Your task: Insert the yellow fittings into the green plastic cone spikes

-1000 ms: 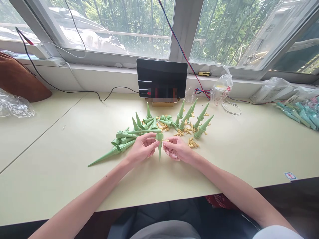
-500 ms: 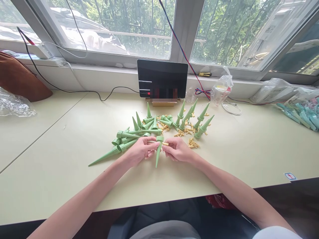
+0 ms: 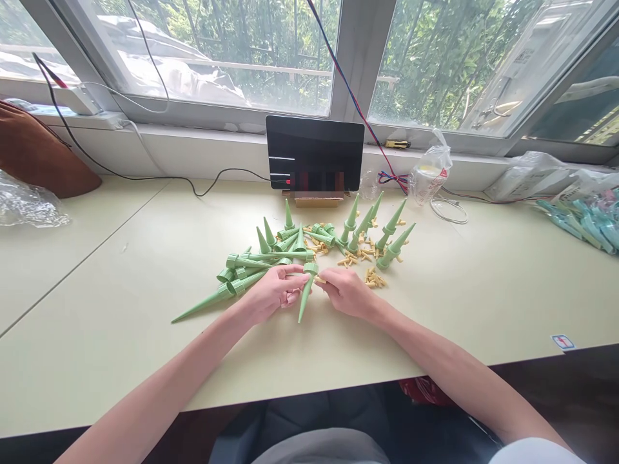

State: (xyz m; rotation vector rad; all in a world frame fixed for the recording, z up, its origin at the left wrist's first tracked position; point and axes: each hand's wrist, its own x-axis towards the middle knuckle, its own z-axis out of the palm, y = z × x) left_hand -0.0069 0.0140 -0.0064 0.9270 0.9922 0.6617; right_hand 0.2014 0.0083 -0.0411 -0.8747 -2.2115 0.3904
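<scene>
pale tabletop (image 3: 232, 374) is spread beneath both hands and is bounded, well beyond them, by windows (image 3: 217, 51) backed by greenery. one green spike (image 3: 305, 299) is held by its upper part between the fingertips of the left hand (image 3: 275, 293), just to that hand's right; its long axis is tilted, with the ribbed collar up and away and the point slanted down toward the body. one yellow peg (image 3: 319, 280) is pinched in the right hand (image 3: 345, 293), just left of its fingers, laid roughly crosswise to the spike and aimed at its neck; whether contact is made cannot be told. the spike's neck is placed between the two hands, nearer the left. more green spikes are heaped beyond and left of the left hand, among them a lying spike (image 3: 206, 306). upright spikes (image 3: 395, 247) are stood beyond the right hand, and loose pegs (image 3: 374, 280) are piled just beyond its wrist. farther off, a dark tablet (image 3: 314, 151) is propped on a brown stand (image 3: 318, 201).
</scene>
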